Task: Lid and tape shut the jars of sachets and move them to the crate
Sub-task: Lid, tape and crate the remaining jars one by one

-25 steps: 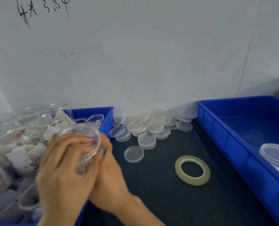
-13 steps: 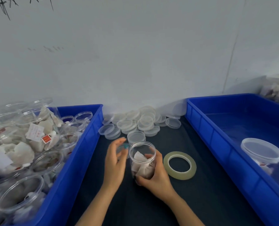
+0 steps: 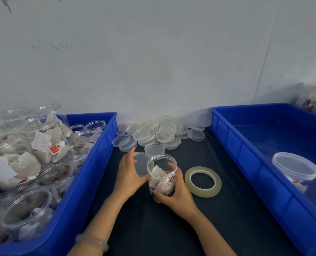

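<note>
White wall (image 3: 153, 61) stands behind a dark table (image 3: 172, 228). At the middle of the table, the fingers (image 3: 172, 166) of the right hand (image 3: 177, 193) are curled round a clear jar (image 3: 161, 169), and the thumb presses its near side, low down. The jar stands upright on the table, has no lid on it, and has white sachets (image 3: 161, 180) inside.

At 9 o'clock of the jar, just beside it, the left hand (image 3: 128, 172) holds one clear lid (image 3: 141, 163). Its fingers (image 3: 132, 152) bend round the far edge and the thumb is at the near edge. The lid is next to the mouth of the jar, not on it. A pale bracelet (image 3: 92, 243) sits on the left wrist.

At 3 o'clock of the jar a tape roll (image 3: 203, 193) lies flat on the table, just beside the right hand; I cannot tell if they touch. At 12 o'clock a pile of lids (image 3: 161, 132) lies near the wall. Further out at 9 o'clock, the blue left crate (image 3: 90, 172) is full of open jars (image 3: 33, 145) with sachets, some rising above its rim. Further out at 3 o'clock, past the tape roll, the blue right crate (image 3: 245, 163) holds one lidded jar (image 3: 294, 166).
</note>
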Demonstrator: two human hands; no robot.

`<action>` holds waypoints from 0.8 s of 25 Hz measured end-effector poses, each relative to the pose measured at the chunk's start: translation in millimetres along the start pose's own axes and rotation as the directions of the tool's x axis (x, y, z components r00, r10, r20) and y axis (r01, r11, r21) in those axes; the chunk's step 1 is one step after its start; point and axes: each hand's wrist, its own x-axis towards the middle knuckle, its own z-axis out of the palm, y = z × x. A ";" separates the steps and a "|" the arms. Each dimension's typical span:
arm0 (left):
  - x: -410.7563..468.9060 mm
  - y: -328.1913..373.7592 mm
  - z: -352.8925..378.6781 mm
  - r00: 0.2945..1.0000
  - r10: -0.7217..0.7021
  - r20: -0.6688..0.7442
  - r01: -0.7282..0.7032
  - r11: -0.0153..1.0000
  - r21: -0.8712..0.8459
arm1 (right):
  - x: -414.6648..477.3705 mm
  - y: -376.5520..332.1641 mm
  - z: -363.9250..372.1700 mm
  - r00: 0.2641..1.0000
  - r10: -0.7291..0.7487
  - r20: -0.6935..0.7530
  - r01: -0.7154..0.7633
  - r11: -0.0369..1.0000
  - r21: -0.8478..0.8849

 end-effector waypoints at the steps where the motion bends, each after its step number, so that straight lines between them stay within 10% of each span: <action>1: -5.8 3.5 -14.4 0.989 0.148 -0.008 -0.147 0.984 0.099 | 0.3 0.4 0.1 1.000 0.007 0.004 -0.007 1.000 -0.002; 5: -11.2 38.6 -68.4 0.830 0.554 0.069 -0.538 0.761 0.363 | 0.9 -0.5 0.2 1.000 0.027 0.009 -0.027 1.000 0.004; 13: 7.0 85.5 -44.5 0.792 0.348 0.501 -0.465 0.876 0.128 | 0.9 -0.1 -0.3 1.000 -0.013 -0.013 0.013 1.000 0.021; 20: -7.2 89.5 -16.3 0.949 0.181 0.257 -0.268 0.894 0.360 | -0.1 0.5 1.5 0.996 -0.045 -0.075 0.044 0.999 -0.005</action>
